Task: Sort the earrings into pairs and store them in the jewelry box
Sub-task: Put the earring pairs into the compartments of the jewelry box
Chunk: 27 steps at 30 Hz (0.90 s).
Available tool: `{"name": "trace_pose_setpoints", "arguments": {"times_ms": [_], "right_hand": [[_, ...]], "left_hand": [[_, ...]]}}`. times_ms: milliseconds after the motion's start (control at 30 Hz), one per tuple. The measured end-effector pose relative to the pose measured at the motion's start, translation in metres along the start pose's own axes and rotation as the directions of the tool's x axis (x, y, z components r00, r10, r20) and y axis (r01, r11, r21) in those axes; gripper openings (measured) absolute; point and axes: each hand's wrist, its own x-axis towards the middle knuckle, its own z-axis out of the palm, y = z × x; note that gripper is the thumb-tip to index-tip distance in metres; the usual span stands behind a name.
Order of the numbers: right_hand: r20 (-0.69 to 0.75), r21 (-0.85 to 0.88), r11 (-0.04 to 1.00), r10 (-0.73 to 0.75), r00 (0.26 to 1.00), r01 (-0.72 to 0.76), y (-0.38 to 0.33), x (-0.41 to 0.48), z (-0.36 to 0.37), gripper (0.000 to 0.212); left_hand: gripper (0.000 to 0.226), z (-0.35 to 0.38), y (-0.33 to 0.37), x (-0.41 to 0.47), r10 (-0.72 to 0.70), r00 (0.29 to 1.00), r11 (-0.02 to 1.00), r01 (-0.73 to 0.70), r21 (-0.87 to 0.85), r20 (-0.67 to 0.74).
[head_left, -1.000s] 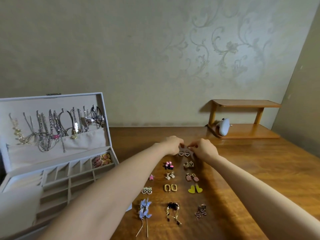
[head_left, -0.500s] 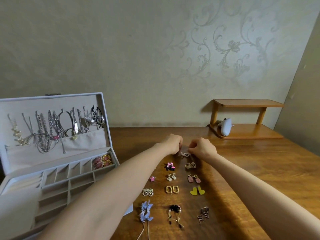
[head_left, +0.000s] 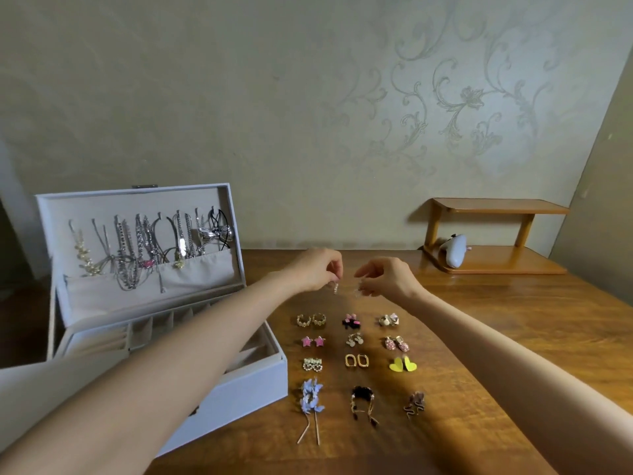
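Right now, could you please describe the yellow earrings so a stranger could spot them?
On the wooden table, right of the open jewelry box, earrings lie in three columns. The yellow earrings are in the rightmost column, second from the front: the only plain hearts.

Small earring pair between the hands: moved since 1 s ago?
Yes. Left hand and right hand each pinch one of the small earrings; the two are now wider apart and farther up-frame from the black-and-pink pair than before.
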Motion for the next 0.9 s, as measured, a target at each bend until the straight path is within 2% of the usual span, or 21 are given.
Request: {"name": "trace_pose_setpoints", "arguments": {"times_ms": [267,500,600,767,900], "right_hand": [[0.111,0.161,0.986,-0.07,0.991,0.052,-0.06,-0.007,0.037,0.017],[0.211,0.263,0.963,-0.12,0.97,0.062,-0.113,-0.007,0.079,0.016],[0.23,0.255,0.964,-0.141,0.963,0.081,-0.131,-0.007,0.098,0.015],[0.222,0.207,0.972,-0.154,0.963,0.108,-0.15,-0.007,0.126,0.013],[0.214,0.164,0.981,-0.135,0.967,0.101,-0.155,-0.007,0.14,0.013]], "left_hand": [[0.014,-0.04,-0.035,-0.049,-0.138,0.99,0.987,0.138,-0.088,-0.002],[0.007,-0.077,-0.067,-0.092,-0.196,0.974,0.98,0.198,0.012,-0.11],[0.007,-0.088,-0.078,-0.108,-0.229,0.96,0.971,0.237,0.035,-0.158],[0.013,-0.096,-0.094,-0.126,-0.31,0.943,0.938,0.324,0.126,-0.118],[0.014,-0.095,-0.101,-0.132,-0.314,0.94,0.919,0.336,0.206,-0.131]]}}
